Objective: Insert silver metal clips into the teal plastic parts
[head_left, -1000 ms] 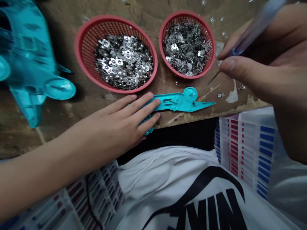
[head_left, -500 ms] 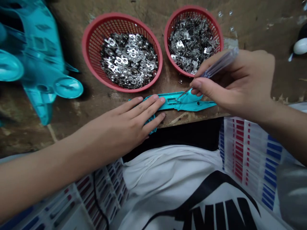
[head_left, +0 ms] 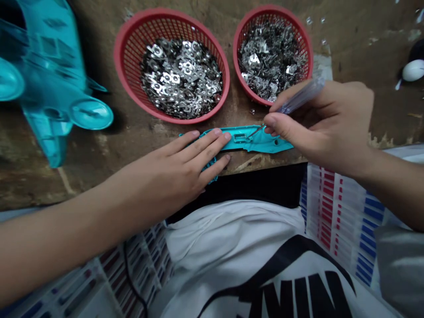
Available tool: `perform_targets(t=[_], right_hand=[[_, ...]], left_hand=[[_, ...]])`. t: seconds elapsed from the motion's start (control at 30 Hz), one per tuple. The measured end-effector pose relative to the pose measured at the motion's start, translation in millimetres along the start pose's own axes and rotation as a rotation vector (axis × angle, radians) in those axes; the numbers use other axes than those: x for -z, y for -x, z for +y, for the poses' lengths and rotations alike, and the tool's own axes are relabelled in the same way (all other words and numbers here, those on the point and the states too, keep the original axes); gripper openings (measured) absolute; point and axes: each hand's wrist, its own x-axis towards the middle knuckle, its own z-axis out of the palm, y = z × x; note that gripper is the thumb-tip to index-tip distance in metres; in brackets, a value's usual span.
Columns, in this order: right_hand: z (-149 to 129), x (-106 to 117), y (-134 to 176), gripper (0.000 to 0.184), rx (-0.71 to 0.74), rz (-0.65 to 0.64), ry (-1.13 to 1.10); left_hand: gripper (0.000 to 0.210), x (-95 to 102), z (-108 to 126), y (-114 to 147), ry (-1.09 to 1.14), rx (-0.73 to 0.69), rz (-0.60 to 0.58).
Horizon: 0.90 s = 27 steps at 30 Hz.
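Observation:
A turquoise plastic shell (head_left: 265,145) lies along the table's near edge, its ribbed inside facing up. My left hand (head_left: 188,161) rests flat over its left end, fingers stretched out and pressing it down. In my right hand (head_left: 324,117), a screwdriver (head_left: 301,95) with a clear purplish handle is pinched between thumb and fingers. Its thin shaft slants down left, and the tip meets the shell beside a small rectangular slot (head_left: 240,138). A small metal piece seems to sit in that slot, too small to make out.
Two red baskets stand behind the shell: the left basket (head_left: 121,57) holds flat metal contacts (head_left: 182,79), the right basket (head_left: 236,44) small springy metal pieces (head_left: 270,57). Larger turquoise plastic parts (head_left: 49,75) lie at left. A white round object (head_left: 413,70) sits far right.
My right hand and the screwdriver have dropped slightly, the tip staying by the slot. My left hand stays on the shell. The whole view has shifted a little.

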Motion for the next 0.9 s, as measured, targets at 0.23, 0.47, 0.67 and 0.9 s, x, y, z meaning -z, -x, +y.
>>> perform_targets(t=[0.23,0.47,0.67,0.9], right_hand=[[-4,2,2,0.021,-0.038,-0.009,0.037],[-3,2,3,0.019,0.016,-0.013,0.094],[-5,5,3,0.022,-0.02,-0.07,0.176],[6,-4,3,0.014,0.165,0.059,0.044]], left_hand=[[0.084,-5.1,0,5,0.028,0.029,-0.015],[0.075,-4.9,0,4,0.0,-0.014,0.014],[0.078,-3.1,0,3,0.037,-0.005,0.026],[0.073,-4.4,0,2,0.007,-0.025,0.056]])
